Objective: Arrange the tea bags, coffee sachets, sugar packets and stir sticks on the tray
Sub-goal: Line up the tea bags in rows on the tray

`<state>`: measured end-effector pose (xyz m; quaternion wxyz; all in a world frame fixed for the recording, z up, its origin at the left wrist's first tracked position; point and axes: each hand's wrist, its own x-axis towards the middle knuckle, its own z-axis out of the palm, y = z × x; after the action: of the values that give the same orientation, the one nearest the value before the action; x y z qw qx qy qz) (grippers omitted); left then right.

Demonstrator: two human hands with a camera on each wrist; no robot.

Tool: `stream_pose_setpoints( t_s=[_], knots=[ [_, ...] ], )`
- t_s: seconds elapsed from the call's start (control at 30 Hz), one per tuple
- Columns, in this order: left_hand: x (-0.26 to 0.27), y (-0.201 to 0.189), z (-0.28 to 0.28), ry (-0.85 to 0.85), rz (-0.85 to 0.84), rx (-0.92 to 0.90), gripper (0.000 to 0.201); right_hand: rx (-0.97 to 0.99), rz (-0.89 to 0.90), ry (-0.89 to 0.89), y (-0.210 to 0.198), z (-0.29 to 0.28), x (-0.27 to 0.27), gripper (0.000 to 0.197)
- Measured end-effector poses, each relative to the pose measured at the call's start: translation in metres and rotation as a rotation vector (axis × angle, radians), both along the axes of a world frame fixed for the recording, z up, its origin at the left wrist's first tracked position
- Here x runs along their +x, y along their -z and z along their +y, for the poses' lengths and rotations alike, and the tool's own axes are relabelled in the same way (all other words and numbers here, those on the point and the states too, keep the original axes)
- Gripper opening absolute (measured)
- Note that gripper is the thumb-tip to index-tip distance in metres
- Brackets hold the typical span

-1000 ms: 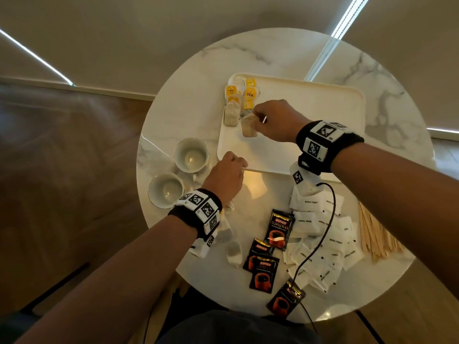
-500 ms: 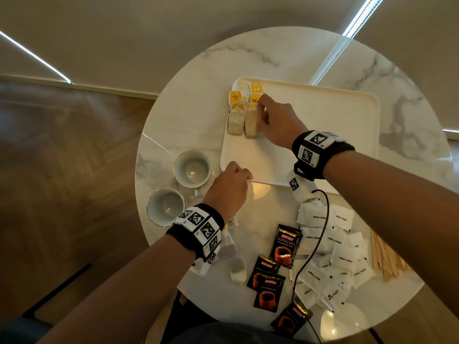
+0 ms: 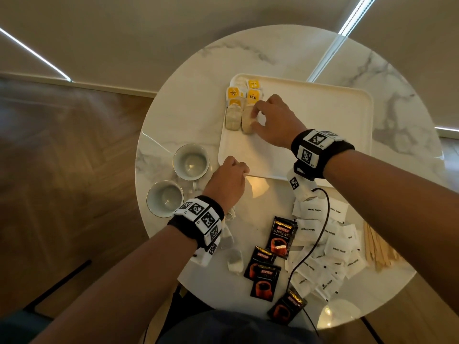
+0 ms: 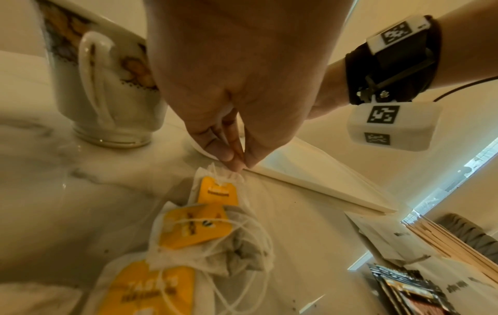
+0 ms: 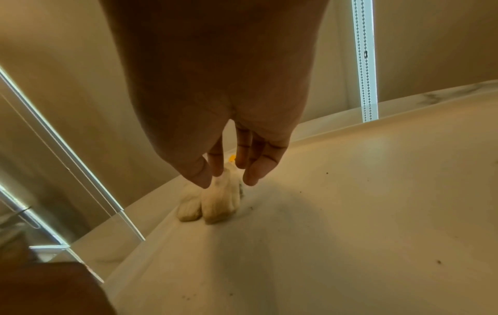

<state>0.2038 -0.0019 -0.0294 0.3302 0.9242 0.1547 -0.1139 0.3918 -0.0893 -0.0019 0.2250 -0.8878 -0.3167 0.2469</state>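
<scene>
1. White tray (image 3: 323, 115): lies on the marble bench (image 3: 188, 112); tea bags (image 3: 233, 117) sit in a row at its far-left corner.
2. Right hand (image 3: 275, 122): grip clamped on the nearest tea bag (image 5: 219, 202) in the tray, thumb and fingers pinching its top.
3. Left hand (image 3: 226, 182): fingers curled, grip pinching the tray's near-left rim.
4. Loose tea bags (image 4: 213, 230): on the bench under the left wrist.
5. Coffee sachets (image 3: 282, 237), sugar packets (image 3: 330, 249), stir sticks (image 3: 377, 247): on the bench, near the front edge.
6. Two cups (image 3: 191, 162): left of the tray.
</scene>
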Motion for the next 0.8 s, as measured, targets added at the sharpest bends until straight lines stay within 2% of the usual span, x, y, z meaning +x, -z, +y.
stream_pose_setpoints(
  t_s=[0.17, 0.33, 0.53, 0.67, 0.8],
  knots=[
    [-0.014, -0.014, -0.004, -0.007, -0.046, -0.011, 0.025, 0.017, -0.015, -0.080, -0.014, -0.011, -0.019, 0.018],
    [-0.047, -0.027, 0.000, -0.030, -0.080, -0.022, 0.023, 0.005, 0.046, -0.194, -0.021, -0.026, -0.056, 0.001],
    [-0.096, -0.026, -0.004, -0.062, 0.016, -0.022, 0.015, -0.024, 0.104, -0.372, -0.013, -0.042, -0.114, 0.010],
    [-0.124, -0.019, -0.009, -0.046, 0.129, -0.015, 0.031, -0.097, 0.142, -0.432, -0.003, -0.048, -0.139, 0.014],
    [-0.135, -0.014, -0.011, -0.061, 0.162, -0.013, 0.041, -0.094, 0.144, -0.454, 0.001, -0.051, -0.152, 0.015]
  ],
)
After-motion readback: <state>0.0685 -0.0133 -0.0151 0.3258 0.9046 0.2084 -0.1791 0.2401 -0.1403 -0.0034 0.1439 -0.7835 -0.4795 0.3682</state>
